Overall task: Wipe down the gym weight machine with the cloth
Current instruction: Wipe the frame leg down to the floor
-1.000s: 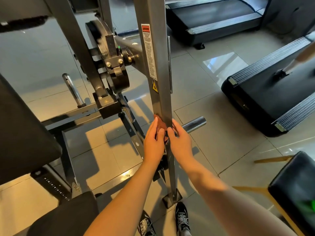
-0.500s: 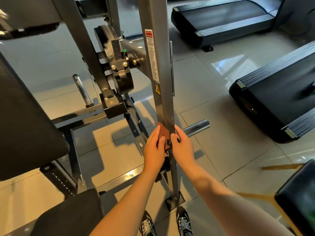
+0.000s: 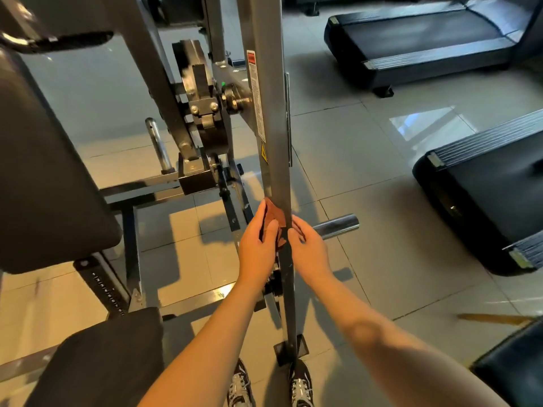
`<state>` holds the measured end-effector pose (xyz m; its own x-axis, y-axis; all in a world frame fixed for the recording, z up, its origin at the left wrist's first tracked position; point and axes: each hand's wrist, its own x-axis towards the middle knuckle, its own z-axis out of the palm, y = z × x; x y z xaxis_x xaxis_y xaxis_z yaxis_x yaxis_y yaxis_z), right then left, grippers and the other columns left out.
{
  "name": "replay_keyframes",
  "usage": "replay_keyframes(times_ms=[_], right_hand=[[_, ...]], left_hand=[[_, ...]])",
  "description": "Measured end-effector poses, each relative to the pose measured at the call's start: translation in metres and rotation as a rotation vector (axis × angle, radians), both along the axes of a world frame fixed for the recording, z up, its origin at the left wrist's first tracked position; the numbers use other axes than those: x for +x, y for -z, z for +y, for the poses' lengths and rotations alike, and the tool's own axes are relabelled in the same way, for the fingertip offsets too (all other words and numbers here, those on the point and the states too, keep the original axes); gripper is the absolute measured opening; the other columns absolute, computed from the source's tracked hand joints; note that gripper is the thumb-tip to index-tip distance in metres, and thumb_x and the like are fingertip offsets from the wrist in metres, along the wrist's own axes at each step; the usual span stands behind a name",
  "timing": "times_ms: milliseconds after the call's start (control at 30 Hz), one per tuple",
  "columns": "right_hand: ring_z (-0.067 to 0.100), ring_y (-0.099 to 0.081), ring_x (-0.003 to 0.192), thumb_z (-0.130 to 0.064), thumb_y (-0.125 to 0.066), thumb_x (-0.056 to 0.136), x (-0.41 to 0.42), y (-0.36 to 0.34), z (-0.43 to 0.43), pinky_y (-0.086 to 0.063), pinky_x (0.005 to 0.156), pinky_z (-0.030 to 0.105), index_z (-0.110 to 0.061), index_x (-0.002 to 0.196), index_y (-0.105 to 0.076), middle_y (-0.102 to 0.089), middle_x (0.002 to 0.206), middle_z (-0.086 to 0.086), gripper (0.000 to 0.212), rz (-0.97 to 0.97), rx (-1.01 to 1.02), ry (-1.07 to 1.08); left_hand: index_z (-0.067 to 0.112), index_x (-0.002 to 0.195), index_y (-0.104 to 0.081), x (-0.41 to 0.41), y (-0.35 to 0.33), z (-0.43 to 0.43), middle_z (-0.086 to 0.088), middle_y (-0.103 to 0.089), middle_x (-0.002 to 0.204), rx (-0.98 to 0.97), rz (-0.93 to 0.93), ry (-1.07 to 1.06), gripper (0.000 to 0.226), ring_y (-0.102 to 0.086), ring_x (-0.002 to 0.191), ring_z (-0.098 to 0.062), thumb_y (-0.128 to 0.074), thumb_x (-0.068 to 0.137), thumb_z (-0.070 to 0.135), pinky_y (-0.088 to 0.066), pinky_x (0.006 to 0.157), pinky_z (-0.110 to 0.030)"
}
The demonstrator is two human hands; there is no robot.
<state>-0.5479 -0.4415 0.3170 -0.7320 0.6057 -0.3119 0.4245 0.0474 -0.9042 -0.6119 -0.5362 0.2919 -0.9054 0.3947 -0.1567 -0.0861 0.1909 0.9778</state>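
Brown cloth [image 3: 274, 217] is being gripped round the weight machine upright [image 3: 271, 136] by curled left hand [image 3: 258, 243] and right hand [image 3: 310, 249]. Chrome peg [image 3: 338, 226] just right of right hand; treadmill [image 3: 487, 201] farther right; pad [image 3: 44, 171] leftward.

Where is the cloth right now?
Near the middle of the head view, the cloth is pressed against the machine's grey upright post, gripped between the left hand and right hand, below the yellow warning sticker.

Upright post [image 3: 271, 113]: brushed grey metal, satin sheen. Cloth [image 3: 274, 217]: brown, soft, matt. Weight peg [image 3: 338, 225]: polished chrome. Floor tiles [image 3: 367, 183]: glossy. Seat pad [image 3: 97, 356]: matt black vinyl.
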Motion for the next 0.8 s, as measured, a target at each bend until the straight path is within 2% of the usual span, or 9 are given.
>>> replay_keyframes(times_ms=[33,100,200,267,367,433,500,667,800], right_hand=[[-0.019,-0.059,0.102,-0.014,-0.049,0.106,0.002,0.002,0.003,-0.045,0.081,0.002,-0.048,0.121,-0.058,-0.062,0.106,-0.034,0.039,0.005,-0.015,-0.017],[-0.022,-0.058,0.101,-0.013,-0.049,0.106,0.005,0.007,0.007,-0.044,0.080,0.001,-0.052,0.114,-0.057,-0.062,0.106,-0.035,0.041,0.000,-0.024,-0.051],[-0.011,-0.060,0.111,-0.019,-0.050,0.106,0.010,0.023,0.016,-0.046,0.082,0.002,-0.034,0.131,-0.064,-0.068,0.120,-0.019,0.032,-0.022,-0.054,-0.086],[-0.009,-0.062,0.105,-0.023,-0.049,0.106,0.018,0.032,0.022,-0.047,0.078,0.005,-0.032,0.130,-0.066,-0.069,0.115,-0.019,0.031,-0.067,-0.036,-0.130],[0.001,-0.063,0.094,-0.031,-0.049,0.104,0.033,0.041,0.027,-0.050,0.082,0.021,-0.036,0.127,-0.067,-0.071,0.108,-0.013,0.030,-0.111,-0.017,-0.173],[0.009,-0.064,0.100,-0.031,-0.052,0.103,0.038,0.045,0.027,-0.055,0.090,0.034,-0.034,0.127,-0.066,-0.071,0.116,-0.004,0.028,-0.130,-0.063,-0.202],[0.013,-0.068,0.104,-0.025,-0.052,0.105,0.042,0.044,0.022,-0.057,0.095,0.038,-0.033,0.124,-0.065,-0.071,0.117,0.000,0.024,-0.116,-0.157,-0.246],[0.003,-0.068,0.105,-0.020,-0.053,0.105,0.051,0.046,0.001,-0.056,0.077,0.016,-0.032,0.136,-0.062,-0.068,0.118,-0.014,0.034,-0.023,-0.322,-0.181],[0.019,-0.074,0.098,-0.013,-0.058,0.102,0.058,0.058,-0.003,-0.061,0.077,0.028,-0.027,0.116,-0.071,-0.075,0.106,0.003,0.024,0.004,-0.313,-0.044]], left_hand=[[0.042,0.153,-0.036,-0.001,0.001,0.005,0.017,-0.050,0.145,-0.017,0.041,-0.020,0.050,-0.052,0.128,0.002,-0.049,0.107,0.029,-0.050,0.099,-0.021],[0.038,0.153,-0.037,0.004,0.011,0.012,0.013,-0.048,0.150,-0.054,0.091,-0.061,0.049,-0.047,0.133,-0.001,-0.049,0.107,0.029,-0.044,0.105,-0.017],[0.034,0.150,-0.043,0.028,0.040,0.011,0.013,-0.054,0.143,-0.115,0.078,-0.095,0.046,-0.051,0.127,0.000,-0.053,0.105,0.027,-0.043,0.104,-0.011],[0.029,0.145,-0.052,0.046,0.057,0.005,0.012,-0.059,0.136,-0.142,-0.002,-0.118,0.043,-0.056,0.124,-0.006,-0.057,0.103,0.021,-0.043,0.097,-0.006],[0.027,0.142,-0.057,0.059,0.061,-0.001,0.008,-0.062,0.136,-0.150,-0.089,-0.150,0.041,-0.058,0.124,-0.009,-0.059,0.102,0.020,-0.042,0.090,-0.002],[0.029,0.144,-0.054,0.060,0.054,-0.002,0.009,-0.059,0.138,-0.145,-0.090,-0.172,0.040,-0.055,0.124,-0.007,-0.055,0.104,0.025,-0.043,0.090,-0.006],[0.030,0.145,-0.051,0.062,0.046,-0.002,0.007,-0.057,0.139,-0.113,-0.129,-0.161,0.039,-0.055,0.124,-0.008,-0.050,0.106,0.028,-0.046,0.090,-0.011],[0.043,0.132,-0.054,0.078,0.027,-0.001,0.015,-0.064,0.125,0.054,-0.381,-0.117,0.030,-0.064,0.113,-0.004,-0.035,0.110,0.035,-0.057,0.088,-0.024],[0.034,0.134,-0.057,0.074,0.025,-0.012,0.007,-0.067,0.124,0.003,-0.362,0.011,0.034,-0.067,0.108,-0.003,-0.031,0.111,0.033,-0.056,0.088,-0.021]])
